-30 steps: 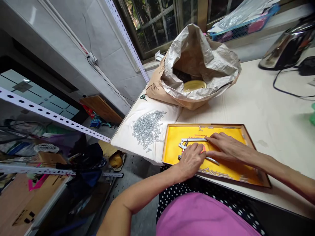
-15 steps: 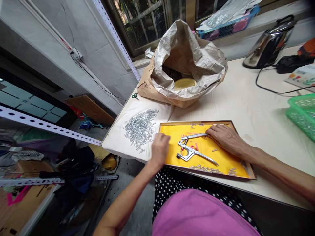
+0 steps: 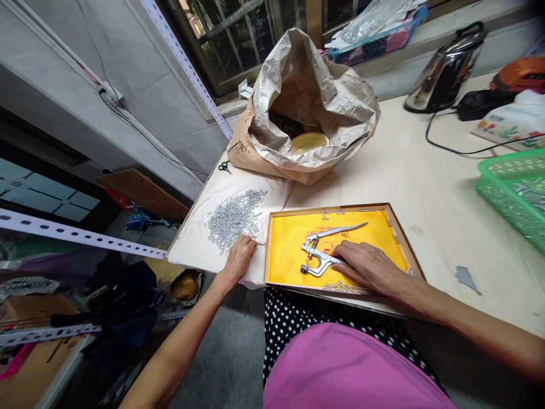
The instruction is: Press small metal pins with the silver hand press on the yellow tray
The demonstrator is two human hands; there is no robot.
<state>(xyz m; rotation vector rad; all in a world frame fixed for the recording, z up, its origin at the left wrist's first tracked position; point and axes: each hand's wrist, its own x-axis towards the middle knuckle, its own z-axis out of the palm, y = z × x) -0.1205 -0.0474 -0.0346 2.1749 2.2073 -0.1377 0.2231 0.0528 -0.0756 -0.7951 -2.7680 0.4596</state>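
My left hand [image 3: 239, 257] is at the near right edge of a pile of small silvery metal tubes [image 3: 234, 220] on the white cloth [image 3: 191, 227]. Its fingers are curled together; what they hold, if anything, is too small to make out. Metal snap pliers [image 3: 318, 260] lie in a shallow tray [image 3: 268, 250] with a yellow lining. Over their lower handle lies my right hand [image 3: 364, 262], fingers bent around it and hiding its end. The upper handle points right, free. Loose metal tubes [image 3: 340, 286] lie along the tray's near side.
Behind the tray stands an open paper sack [image 3: 255, 136] holding a yellow bowl [image 3: 310, 143]. Green scissors [image 3: 224, 167] lie by the left table edge. To the right are a green basket [image 3: 498, 187], a kettle [image 3: 443, 74] and its black cord [image 3: 457, 152].
My left hand has moved left, from the tray's left side to the pile. My right hand has gone from the upper handle of the pliers down to the lower one. The view has shifted slightly.
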